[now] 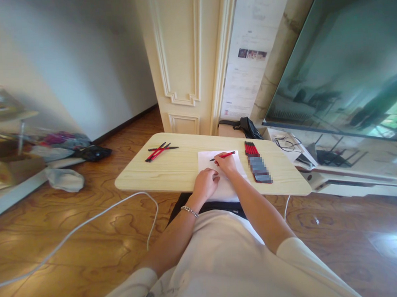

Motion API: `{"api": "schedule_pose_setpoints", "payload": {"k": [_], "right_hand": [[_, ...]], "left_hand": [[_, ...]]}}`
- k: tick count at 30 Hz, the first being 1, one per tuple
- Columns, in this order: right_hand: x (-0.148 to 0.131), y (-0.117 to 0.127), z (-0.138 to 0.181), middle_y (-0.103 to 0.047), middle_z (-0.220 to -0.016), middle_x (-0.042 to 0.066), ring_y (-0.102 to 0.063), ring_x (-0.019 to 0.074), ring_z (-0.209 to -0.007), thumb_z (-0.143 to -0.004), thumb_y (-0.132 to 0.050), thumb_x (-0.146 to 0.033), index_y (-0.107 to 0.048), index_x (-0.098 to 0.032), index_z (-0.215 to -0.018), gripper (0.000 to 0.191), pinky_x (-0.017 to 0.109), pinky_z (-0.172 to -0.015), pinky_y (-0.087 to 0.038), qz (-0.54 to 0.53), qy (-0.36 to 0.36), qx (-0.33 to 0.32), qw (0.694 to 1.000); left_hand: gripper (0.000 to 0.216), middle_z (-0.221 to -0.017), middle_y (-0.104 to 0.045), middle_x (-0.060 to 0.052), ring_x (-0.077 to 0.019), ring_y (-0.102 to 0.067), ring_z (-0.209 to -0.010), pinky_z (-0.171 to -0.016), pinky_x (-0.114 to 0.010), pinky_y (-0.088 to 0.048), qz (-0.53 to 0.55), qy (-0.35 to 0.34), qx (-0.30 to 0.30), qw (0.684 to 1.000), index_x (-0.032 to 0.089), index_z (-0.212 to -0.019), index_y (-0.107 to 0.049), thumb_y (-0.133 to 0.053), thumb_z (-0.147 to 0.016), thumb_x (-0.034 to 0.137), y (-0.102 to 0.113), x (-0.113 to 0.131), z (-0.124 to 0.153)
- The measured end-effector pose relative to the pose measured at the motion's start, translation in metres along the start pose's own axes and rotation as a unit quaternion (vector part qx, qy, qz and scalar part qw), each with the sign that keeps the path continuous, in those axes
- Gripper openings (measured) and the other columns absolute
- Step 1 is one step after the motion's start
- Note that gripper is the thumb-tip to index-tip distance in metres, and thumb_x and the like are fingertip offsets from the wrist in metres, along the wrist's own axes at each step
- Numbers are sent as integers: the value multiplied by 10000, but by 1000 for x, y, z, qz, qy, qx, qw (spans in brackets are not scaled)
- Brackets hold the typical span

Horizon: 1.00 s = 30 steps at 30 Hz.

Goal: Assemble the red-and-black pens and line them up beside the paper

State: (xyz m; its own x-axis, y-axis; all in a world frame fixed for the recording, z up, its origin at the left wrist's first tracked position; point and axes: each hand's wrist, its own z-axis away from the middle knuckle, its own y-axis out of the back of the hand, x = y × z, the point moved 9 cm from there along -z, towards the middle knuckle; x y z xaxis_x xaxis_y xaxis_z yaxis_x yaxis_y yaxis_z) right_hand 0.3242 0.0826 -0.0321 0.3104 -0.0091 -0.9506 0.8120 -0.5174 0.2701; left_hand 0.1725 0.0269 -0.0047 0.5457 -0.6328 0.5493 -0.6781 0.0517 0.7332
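My right hand (225, 163) is closed on a red and black pen (228, 154), its dark tip slanting down to the left over a white sheet of paper (204, 159). Beside it, my left hand (206, 183) rests on the left part of the sheet with its fingers loosely curled in; nothing shows in it. To the right of the paper, several red and black pens (251, 148) lie side by side in a row. Just below them is a dark, phone-like rectangle (260, 168), blurred by pixels. Several more pens (159, 152) lie crossed at the table's left.
The pale wooden table (138, 171) has rounded corners. A black bag (249, 127) lies behind it. To the right stand a white cabinet (346, 180) and a large screen (344, 70). A white cable (98, 215) runs across the floor at left, near plastic bags (65, 180).
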Motion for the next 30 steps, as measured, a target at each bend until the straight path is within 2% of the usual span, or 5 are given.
{"api": "schedule_pose_setpoints", "payload": {"k": [9, 19, 30], "right_hand": [[-1, -2, -3, -671, -597, 14, -621, 142, -577, -698, -564, -271, -658, -177, -627, 151, 226, -567, -459, 104, 29, 2, 994], [-2, -3, -1, -688, -630, 25, -626, 137, -568, -698, -560, -285, -655, -173, -635, 160, 219, -549, -458, 81, 19, -7, 997], [-14, 0, 5, -633, -554, 16, -594, 137, -570, -677, -558, -247, -619, -171, -562, 151, 228, -543, -415, 116, 14, -18, 993]], "left_hand": [[171, -1025, -686, -69, -218, -628, -949, -886, -314, -455, -33, 4, -18, 999, 214, -943, -700, -568, -842, 258, -2, 1, 0], [165, -1018, -683, -77, -221, -630, -935, -867, -315, -456, -29, -12, -7, 999, 212, -935, -699, -570, -842, 256, -2, 0, 0], [160, -1013, -684, -85, -232, -629, -929, -863, -331, -457, -17, -12, 0, 1000, 200, -929, -699, -588, -833, 266, -3, -1, 0]]}}
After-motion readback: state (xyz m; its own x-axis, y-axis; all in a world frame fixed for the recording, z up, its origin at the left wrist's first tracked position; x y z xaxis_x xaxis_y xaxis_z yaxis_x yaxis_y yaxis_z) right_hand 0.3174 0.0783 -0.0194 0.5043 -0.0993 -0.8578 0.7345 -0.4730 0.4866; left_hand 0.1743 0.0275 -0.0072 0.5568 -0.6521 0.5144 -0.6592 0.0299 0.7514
